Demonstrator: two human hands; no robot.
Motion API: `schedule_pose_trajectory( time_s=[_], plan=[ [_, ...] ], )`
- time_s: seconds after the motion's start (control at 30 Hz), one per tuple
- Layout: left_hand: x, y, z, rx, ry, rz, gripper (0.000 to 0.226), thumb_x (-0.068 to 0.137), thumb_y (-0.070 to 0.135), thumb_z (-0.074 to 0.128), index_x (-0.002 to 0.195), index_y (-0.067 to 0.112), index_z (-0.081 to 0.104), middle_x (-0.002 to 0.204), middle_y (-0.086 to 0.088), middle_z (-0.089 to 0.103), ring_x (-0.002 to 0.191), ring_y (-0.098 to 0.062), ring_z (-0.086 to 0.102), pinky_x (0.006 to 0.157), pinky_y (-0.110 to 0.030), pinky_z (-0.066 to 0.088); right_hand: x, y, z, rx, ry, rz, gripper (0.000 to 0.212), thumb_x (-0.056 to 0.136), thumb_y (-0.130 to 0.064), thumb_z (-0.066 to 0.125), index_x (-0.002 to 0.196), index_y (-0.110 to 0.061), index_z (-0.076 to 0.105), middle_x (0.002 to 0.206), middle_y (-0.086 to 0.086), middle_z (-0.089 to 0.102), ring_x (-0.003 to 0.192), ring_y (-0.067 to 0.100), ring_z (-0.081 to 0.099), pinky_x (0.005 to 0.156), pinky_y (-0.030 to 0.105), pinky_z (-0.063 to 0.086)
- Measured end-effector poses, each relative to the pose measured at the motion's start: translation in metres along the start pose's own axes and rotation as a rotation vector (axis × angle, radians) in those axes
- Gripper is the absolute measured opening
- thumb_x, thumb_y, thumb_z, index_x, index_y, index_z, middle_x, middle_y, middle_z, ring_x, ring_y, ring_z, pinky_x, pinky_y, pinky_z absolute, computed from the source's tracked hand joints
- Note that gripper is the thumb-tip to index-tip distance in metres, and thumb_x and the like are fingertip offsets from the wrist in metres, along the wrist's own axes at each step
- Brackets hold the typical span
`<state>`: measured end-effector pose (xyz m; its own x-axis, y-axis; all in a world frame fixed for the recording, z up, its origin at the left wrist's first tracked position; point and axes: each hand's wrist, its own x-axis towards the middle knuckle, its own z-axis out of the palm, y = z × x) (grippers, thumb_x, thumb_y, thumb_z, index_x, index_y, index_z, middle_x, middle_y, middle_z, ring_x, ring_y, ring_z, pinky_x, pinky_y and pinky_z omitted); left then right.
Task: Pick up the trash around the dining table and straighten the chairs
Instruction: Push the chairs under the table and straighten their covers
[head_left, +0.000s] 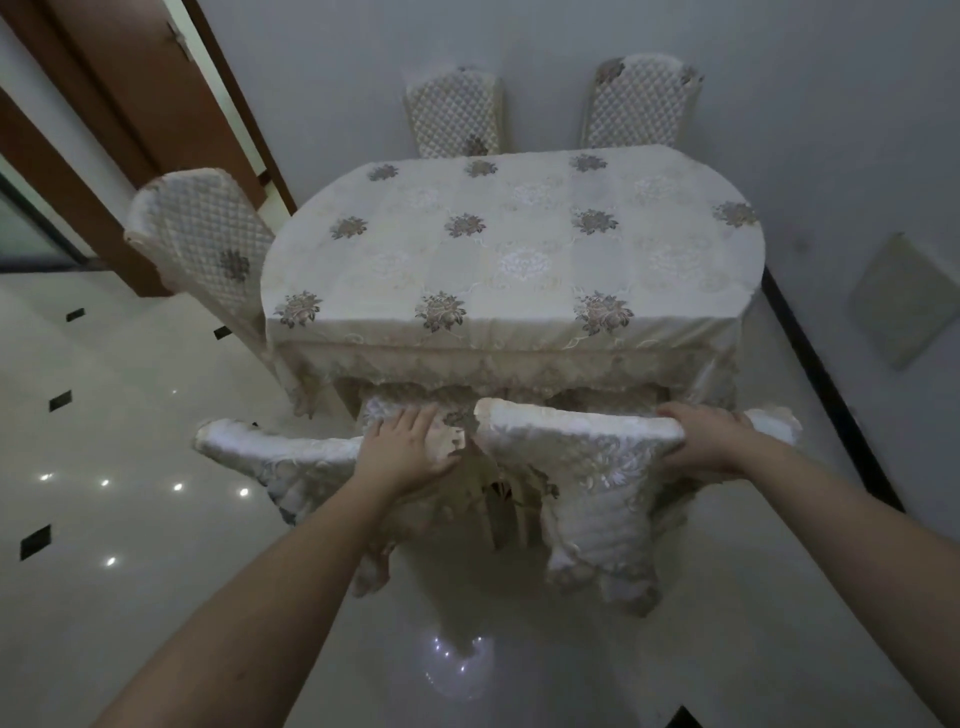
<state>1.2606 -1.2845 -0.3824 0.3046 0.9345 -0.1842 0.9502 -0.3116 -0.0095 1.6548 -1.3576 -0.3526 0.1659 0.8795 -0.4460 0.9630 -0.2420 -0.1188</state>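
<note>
An oval dining table (509, 249) stands under a cream cloth with flower motifs. Two covered chairs are pushed against its near edge. My left hand (410, 447) rests on the top of the left near chair (280, 457), fingers curled over its backrest. My right hand (711, 439) grips the top of the right near chair (582, 441). Another covered chair (208, 244) stands at the table's left end, and two more chairs (457, 119) (644, 104) stand along the far side. No trash shows in view.
A glossy pale tile floor (130, 467) with small black insets spreads to the left and toward me. A brown door frame (119, 104) rises at the upper left. A grey wall (831, 156) runs close behind and right of the table, with a square panel (904, 301) on it.
</note>
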Motion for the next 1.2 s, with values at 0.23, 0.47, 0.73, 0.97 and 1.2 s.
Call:
schedule_pose_trajectory(
  time_s=[0.23,0.47,0.73,0.97,1.2],
  plan=[
    [-0.027,-0.118,-0.001,-0.035,0.102,0.166,0.096,0.07,0.089,0.013,0.15,0.035,0.018,0.153,0.002,0.033,0.141,-0.019,0.028,0.114,-0.04,0.022,-0.01,-0.181,0.014,0.192,0.188,-0.213,0.089,0.073,-0.071,0.06,0.145,-0.029,0.029,0.144,0.003,0.044,0.13,0.027,0.042,0.109,0.047,0.032],
    [-0.028,-0.21,0.012,-0.002,0.128,0.027,0.104,0.065,0.088,0.042,0.15,0.037,0.011,0.157,-0.008,0.021,0.146,-0.026,0.012,0.114,-0.051,0.007,-0.021,-0.321,0.074,0.109,0.354,-0.411,0.072,0.089,-0.051,0.054,0.148,-0.02,0.027,0.149,0.005,0.035,0.139,0.023,0.026,0.116,0.037,0.014],
    [-0.005,-0.217,0.013,-0.096,0.063,0.032,0.075,0.062,0.083,0.055,0.123,0.04,0.053,0.143,0.0,0.043,0.133,-0.026,0.036,0.104,-0.066,0.021,-0.005,-0.369,0.106,0.124,0.313,-0.245,0.062,0.093,-0.005,0.033,0.15,-0.006,0.009,0.158,0.013,0.011,0.146,0.028,0.005,0.119,0.037,0.0],
    [0.011,-0.221,0.012,-0.099,0.058,0.038,0.064,0.064,0.082,0.055,0.114,0.043,0.059,0.138,0.004,0.046,0.131,-0.021,0.037,0.106,-0.064,0.019,0.016,-0.377,0.105,0.135,0.377,-0.207,0.059,0.091,-0.005,0.033,0.147,-0.002,0.015,0.155,0.018,0.015,0.145,0.032,0.006,0.118,0.04,-0.002],
    [0.027,-0.224,0.004,-0.083,0.043,0.037,0.066,0.065,0.082,0.054,0.116,0.041,0.059,0.138,0.004,0.047,0.13,-0.023,0.037,0.106,-0.063,0.02,0.035,-0.382,0.098,0.147,0.355,-0.189,0.058,0.093,-0.012,0.035,0.147,-0.002,0.017,0.153,0.019,0.018,0.144,0.033,0.009,0.119,0.041,-0.001]
  ],
)
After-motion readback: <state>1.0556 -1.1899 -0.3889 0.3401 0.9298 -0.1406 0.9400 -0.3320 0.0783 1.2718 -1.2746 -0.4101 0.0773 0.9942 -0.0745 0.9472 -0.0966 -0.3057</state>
